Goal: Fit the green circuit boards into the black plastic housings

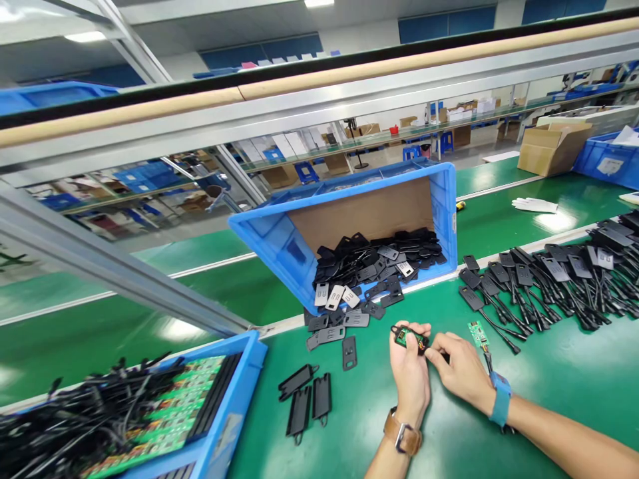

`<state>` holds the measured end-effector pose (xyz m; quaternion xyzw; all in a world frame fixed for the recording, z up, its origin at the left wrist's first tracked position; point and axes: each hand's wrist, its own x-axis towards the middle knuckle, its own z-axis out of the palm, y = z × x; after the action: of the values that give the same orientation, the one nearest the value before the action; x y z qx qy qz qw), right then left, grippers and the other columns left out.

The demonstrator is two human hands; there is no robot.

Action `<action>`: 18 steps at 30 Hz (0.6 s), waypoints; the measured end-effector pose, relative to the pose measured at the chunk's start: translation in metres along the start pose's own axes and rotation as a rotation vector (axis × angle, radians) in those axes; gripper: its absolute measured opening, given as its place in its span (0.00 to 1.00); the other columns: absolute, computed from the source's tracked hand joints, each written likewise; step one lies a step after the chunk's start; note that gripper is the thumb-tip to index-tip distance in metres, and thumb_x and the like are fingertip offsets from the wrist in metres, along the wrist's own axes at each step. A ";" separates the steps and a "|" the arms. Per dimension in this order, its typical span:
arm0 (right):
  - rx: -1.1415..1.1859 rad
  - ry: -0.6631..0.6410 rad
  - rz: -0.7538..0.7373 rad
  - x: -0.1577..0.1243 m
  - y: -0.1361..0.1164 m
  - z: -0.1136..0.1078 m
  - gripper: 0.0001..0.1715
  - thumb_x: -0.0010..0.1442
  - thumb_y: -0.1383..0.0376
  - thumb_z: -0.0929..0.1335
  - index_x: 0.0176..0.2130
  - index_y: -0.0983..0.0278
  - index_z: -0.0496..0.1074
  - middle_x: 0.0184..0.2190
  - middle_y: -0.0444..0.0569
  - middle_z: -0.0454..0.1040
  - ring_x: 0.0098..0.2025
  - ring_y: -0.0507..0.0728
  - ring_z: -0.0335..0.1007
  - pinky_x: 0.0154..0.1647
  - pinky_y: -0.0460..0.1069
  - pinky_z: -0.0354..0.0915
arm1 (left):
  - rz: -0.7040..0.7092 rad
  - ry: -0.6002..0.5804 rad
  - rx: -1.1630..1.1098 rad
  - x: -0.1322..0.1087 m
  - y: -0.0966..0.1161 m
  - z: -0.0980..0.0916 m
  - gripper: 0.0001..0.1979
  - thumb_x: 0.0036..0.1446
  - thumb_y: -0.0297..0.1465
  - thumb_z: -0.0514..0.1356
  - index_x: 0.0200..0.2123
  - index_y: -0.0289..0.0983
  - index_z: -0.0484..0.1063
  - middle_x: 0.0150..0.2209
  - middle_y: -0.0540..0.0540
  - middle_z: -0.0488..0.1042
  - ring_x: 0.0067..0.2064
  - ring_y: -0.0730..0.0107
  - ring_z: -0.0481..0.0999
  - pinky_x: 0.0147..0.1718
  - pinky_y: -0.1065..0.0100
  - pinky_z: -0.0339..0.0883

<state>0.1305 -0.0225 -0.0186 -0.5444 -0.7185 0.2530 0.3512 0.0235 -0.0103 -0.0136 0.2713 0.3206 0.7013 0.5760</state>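
My left hand (410,369), with a brown watch strap on the wrist, is closed round a small black case part holding a green circuit board (408,336). My right hand (462,372), wearing a blue wristband, pinches the right end of that same piece. Both hands rest on the green table (549,386). Another green circuit board with a black cable (479,332) lies just right of my right hand.
A tipped blue crate (279,239) spills black plastic case halves (344,313) onto the table. Three case halves (307,399) lie at front left. A blue bin of circuit boards and cables (234,412) stands at lower left. Cabled black units (549,279) are spread at the right.
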 end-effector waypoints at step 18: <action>0.340 -0.206 -0.017 0.013 0.002 -0.014 0.09 0.65 0.63 0.64 0.32 0.63 0.66 0.27 0.42 0.69 0.28 0.52 0.59 0.30 0.46 0.54 | -0.098 -0.013 0.046 0.005 0.003 -0.002 0.23 0.53 0.41 0.69 0.46 0.40 0.65 0.40 0.45 0.78 0.50 0.56 0.78 0.53 0.56 0.65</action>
<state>0.1409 -0.0095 -0.0086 -0.4425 -0.7023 0.4220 0.3646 0.0190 -0.0064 -0.0129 0.2732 0.3457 0.6629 0.6053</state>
